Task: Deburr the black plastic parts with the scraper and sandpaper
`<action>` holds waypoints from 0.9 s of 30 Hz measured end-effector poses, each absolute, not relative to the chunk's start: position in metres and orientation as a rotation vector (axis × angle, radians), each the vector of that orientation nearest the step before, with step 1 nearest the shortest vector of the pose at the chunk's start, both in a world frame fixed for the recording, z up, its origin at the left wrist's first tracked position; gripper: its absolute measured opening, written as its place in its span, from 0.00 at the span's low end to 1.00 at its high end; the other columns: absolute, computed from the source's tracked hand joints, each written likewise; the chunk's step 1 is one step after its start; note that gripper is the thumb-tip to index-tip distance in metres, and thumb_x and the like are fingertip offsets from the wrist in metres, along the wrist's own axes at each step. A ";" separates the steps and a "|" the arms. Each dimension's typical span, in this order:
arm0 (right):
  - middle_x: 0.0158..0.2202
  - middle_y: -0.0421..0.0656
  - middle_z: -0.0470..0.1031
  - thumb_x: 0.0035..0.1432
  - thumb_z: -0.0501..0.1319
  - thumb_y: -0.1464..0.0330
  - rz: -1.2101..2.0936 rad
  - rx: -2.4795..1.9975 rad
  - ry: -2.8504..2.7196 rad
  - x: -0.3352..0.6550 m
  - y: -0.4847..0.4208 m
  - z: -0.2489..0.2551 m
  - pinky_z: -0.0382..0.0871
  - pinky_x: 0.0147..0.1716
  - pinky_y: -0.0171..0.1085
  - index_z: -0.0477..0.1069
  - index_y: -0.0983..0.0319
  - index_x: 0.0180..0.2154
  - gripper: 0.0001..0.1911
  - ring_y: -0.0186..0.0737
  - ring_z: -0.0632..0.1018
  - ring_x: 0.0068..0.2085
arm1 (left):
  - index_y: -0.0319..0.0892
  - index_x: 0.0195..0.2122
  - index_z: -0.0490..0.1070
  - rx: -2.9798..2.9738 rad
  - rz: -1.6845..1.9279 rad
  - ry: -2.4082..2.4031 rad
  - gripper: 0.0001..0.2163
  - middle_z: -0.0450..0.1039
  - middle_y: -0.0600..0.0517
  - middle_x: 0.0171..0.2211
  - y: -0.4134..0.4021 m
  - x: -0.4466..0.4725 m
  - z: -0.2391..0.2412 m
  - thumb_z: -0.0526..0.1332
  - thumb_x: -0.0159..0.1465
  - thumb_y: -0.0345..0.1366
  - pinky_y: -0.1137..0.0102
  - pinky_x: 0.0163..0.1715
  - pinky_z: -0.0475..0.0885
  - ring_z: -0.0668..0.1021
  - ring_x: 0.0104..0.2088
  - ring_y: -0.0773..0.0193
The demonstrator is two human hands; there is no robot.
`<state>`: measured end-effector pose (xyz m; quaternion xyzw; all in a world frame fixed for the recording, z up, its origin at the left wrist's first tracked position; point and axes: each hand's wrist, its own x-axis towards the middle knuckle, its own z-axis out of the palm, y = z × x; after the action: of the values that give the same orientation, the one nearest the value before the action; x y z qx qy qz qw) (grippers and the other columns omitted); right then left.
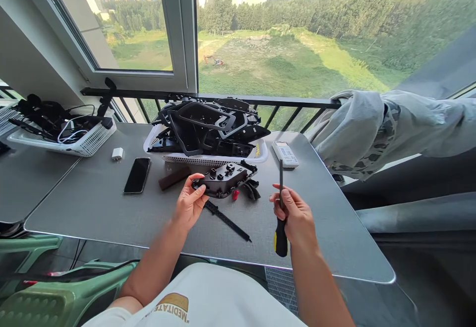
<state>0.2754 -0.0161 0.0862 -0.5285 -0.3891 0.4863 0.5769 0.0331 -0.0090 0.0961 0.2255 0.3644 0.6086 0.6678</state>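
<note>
My left hand [191, 200] grips the left end of a black molded plastic part [225, 179], thumb on top, holding it above the table. Small posts and clips stand up from the part's face. In my right hand [292, 210] is a screwdriver [281, 240] with a black and yellow handle. Its dark shaft points away from me, and my fingers close around the shaft near the handle. Below the plastic part lies a black caliper [228, 222], slanting across the table. A small red object [235, 195] and a crumpled black item [253, 189] rest just beyond it.
A white basket [208, 160] heaped with black plastic parts stands at the table's back. Left lie a phone [137, 175], a white charger plug [117, 154] and a brown bar-shaped object [174, 178]. Another basket [92, 138] holds cables. A white device [285, 154] sits right.
</note>
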 end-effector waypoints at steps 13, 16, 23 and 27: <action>0.33 0.46 0.80 0.63 0.55 0.53 0.977 -1.399 -1.633 0.227 -0.055 0.083 0.72 0.35 0.40 0.77 0.59 0.46 0.21 0.44 0.78 0.31 | 0.46 0.31 0.71 0.596 1.636 1.077 0.16 0.69 0.58 0.28 -0.018 0.056 0.097 0.74 0.44 0.39 0.76 0.28 0.69 0.71 0.26 0.72; 0.37 0.47 0.81 0.64 0.55 0.56 0.890 -1.384 -1.689 0.221 -0.056 0.084 0.73 0.37 0.40 0.77 0.58 0.46 0.19 0.44 0.79 0.34 | 0.46 0.31 0.73 0.562 1.662 1.033 0.17 0.71 0.57 0.29 -0.020 0.057 0.097 0.74 0.45 0.46 0.75 0.29 0.71 0.73 0.27 0.70; 0.34 0.45 0.82 0.66 0.54 0.60 0.737 -1.330 -1.786 0.215 -0.058 0.083 0.74 0.32 0.35 0.77 0.60 0.46 0.17 0.40 0.80 0.30 | 0.46 0.31 0.76 0.592 1.675 1.001 0.17 0.73 0.57 0.28 -0.023 0.058 0.091 0.73 0.48 0.51 0.78 0.27 0.71 0.75 0.26 0.72; 0.36 0.45 0.83 0.66 0.54 0.61 0.662 -1.332 -1.808 0.219 -0.057 0.085 0.75 0.32 0.34 0.77 0.61 0.45 0.17 0.41 0.82 0.32 | 0.45 0.31 0.76 0.587 1.713 0.973 0.16 0.74 0.56 0.29 -0.022 0.057 0.088 0.73 0.48 0.49 0.79 0.27 0.71 0.76 0.26 0.73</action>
<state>0.2190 -0.0575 0.0854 -0.5238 -0.7114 0.2604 0.3896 0.0573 -0.0217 0.0877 0.2445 0.4055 0.7133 0.5167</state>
